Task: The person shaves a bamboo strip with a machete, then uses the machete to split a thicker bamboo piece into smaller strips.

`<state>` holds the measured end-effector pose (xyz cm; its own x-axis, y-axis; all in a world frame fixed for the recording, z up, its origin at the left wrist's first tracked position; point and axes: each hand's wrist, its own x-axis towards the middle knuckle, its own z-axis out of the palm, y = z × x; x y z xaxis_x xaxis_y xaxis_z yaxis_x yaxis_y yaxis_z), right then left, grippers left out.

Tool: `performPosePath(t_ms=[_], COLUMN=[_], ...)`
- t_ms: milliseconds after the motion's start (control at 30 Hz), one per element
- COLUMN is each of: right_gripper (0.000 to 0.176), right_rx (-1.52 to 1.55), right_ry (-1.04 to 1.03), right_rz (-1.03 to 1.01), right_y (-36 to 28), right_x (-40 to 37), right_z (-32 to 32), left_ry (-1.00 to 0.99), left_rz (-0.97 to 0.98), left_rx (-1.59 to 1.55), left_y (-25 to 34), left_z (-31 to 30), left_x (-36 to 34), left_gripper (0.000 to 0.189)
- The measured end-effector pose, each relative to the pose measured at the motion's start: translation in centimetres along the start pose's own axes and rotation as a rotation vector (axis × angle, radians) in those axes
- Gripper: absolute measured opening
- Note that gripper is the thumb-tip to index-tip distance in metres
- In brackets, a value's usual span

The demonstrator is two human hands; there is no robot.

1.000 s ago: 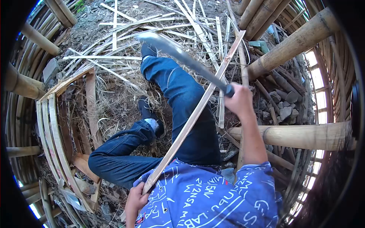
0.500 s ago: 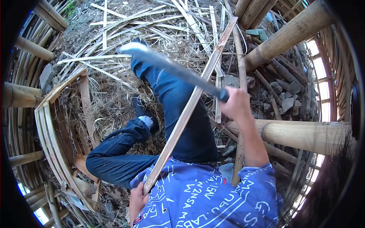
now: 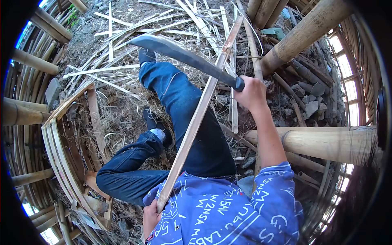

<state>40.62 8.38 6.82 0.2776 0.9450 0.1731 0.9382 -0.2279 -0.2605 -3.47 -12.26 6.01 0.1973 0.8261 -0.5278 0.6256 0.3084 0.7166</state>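
My right hand (image 3: 250, 94) is closed round the dark handle of a machete (image 3: 183, 56), whose long curved blade points to the upper left and crosses over a bamboo strip (image 3: 192, 128). The strip is long and flat, running from my waist up and to the right across my thigh. Its lower end sits in my left hand (image 3: 152, 214), fingers wrapped round it beside my shirt. A darker, rough patch shows on the strip near its far end, just above the blade.
Cut strips (image 3: 163, 30) and shavings litter the ground ahead. A curved wooden frame (image 3: 55, 143) stands at the left. Thick bamboo poles (image 3: 314, 143) jut in from the right, above broken stones (image 3: 312, 107). Slatted bamboo walls rise on both sides.
The machete blade, blurred before, is now sharp and a little higher. My right hand has moved slightly up. The strip's far end has shifted a little to the left.
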Motion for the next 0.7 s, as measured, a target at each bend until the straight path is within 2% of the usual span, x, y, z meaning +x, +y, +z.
performPosePath(t_ms=[100, 233, 300, 333, 433, 467, 633, 700], right_gripper=[0.016, 0.017, 0.017, 0.017, 0.016, 0.014, 0.011, 0.011], right_rx=[0.068, 0.027, 0.050, 0.052, 0.037, 0.048, 0.017, 0.007], right_ry=[-0.062, -0.124, -0.134, -0.131, -0.040, 0.055, 0.018, 0.017], right_rz=[-0.037, -0.142, -0.282, -0.278, -0.033, -0.042, -0.019, -0.015], right_y=[-1.3, -3.1, -3.4, -3.0, -0.1, 0.9, 0.2, 0.5], right_x=[0.1, -3.1, -3.8, -3.2, -0.1, 1.0, 2.5, 2.7], right_z=[-0.4, -0.6, -0.6, -0.3, -0.1, 0.4, -0.9, -0.9], left_ry=[-0.013, -0.029, -0.018, -0.006, -0.038, -0.043, -0.045, -0.055], left_rz=[0.007, -0.009, 0.025, 0.041, 0.000, -0.028, 0.074, 0.037], left_rx=[-0.085, -0.070, -0.053, -0.039, -0.011, -0.004, -0.054, -0.045], left_y=[-2.1, -2.7, -3.7, -4.0, -4.0, -3.9, -2.5, -1.7], left_z=[0.2, -0.1, 0.0, -0.1, -0.3, -0.2, -0.2, -0.4], left_x=[-0.3, 0.1, 0.2, 0.1, 0.0, 0.2, 0.7, 0.7], left_gripper=[0.024, 0.020, 0.020, 0.020, 0.028, 0.031, 0.030, 0.029])
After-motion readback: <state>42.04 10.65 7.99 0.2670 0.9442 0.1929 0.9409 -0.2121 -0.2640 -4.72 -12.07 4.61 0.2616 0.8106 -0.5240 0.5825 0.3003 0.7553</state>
